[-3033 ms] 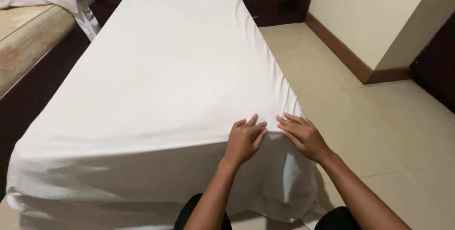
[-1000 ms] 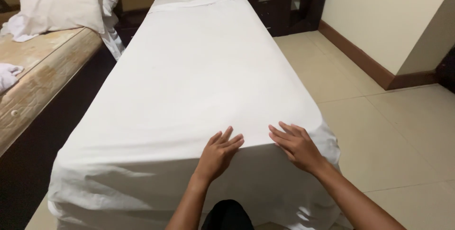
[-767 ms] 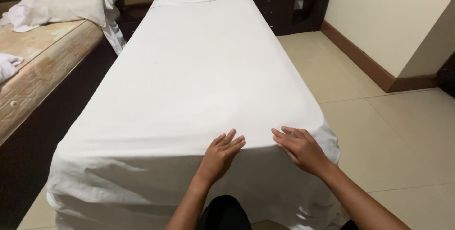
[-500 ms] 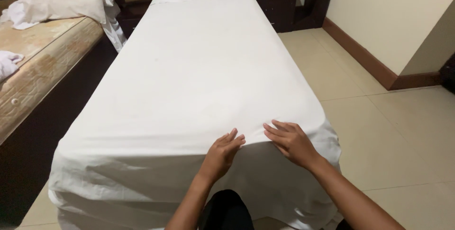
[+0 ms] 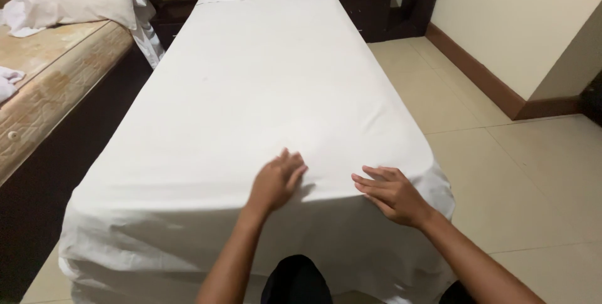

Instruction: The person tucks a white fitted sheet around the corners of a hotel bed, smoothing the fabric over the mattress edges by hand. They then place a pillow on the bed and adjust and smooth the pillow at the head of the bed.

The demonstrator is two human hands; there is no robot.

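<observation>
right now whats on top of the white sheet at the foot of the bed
Only two hands lie on the white sheet: the left hand flat, the right hand at the edge. The bed under the sheet is fully covered, so it cannot be seen.

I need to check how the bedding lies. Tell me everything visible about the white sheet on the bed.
The white sheet is plain, thin-looking cloth spread flat and mostly smooth over the narrow bed, with a folded band near the far end. It hangs down the near end in loose creases and drapes over the right corner. The left hand and the right hand both rest palm-down on it at the near edge.
</observation>
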